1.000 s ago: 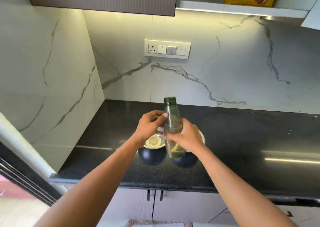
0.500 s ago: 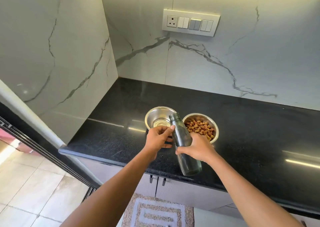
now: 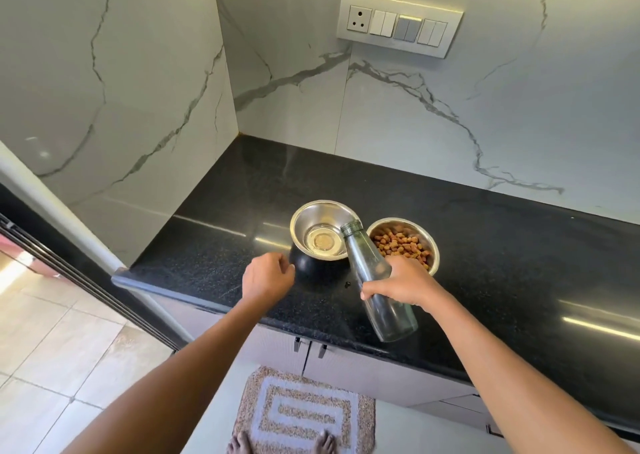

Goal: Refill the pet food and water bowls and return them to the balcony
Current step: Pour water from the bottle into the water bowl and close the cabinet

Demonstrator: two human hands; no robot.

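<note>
Right hand point(image 3: 403, 285) grip wrapped round tilted bottle point(image 3: 375, 287) between steel bowl point(image 3: 323, 230) and kibble bowl point(image 3: 403, 244), left hand point(image 3: 266, 277) curled, holding nothing

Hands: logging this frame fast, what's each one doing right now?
Left hand: loosely curled beside the water bowl, holding nothing visible.
Right hand: closed around the tilted glass bottle.

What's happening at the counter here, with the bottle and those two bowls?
A person stands at a black kitchen counter with two metal pet bowls. The right hand holds a glass bottle, uncapped and tilted with its neck over the left bowl, which holds only a little water. The left hand is loosely closed beside that bowl; whether it holds anything can't be seen. The right bowl already has dry pet food in it.
</note>
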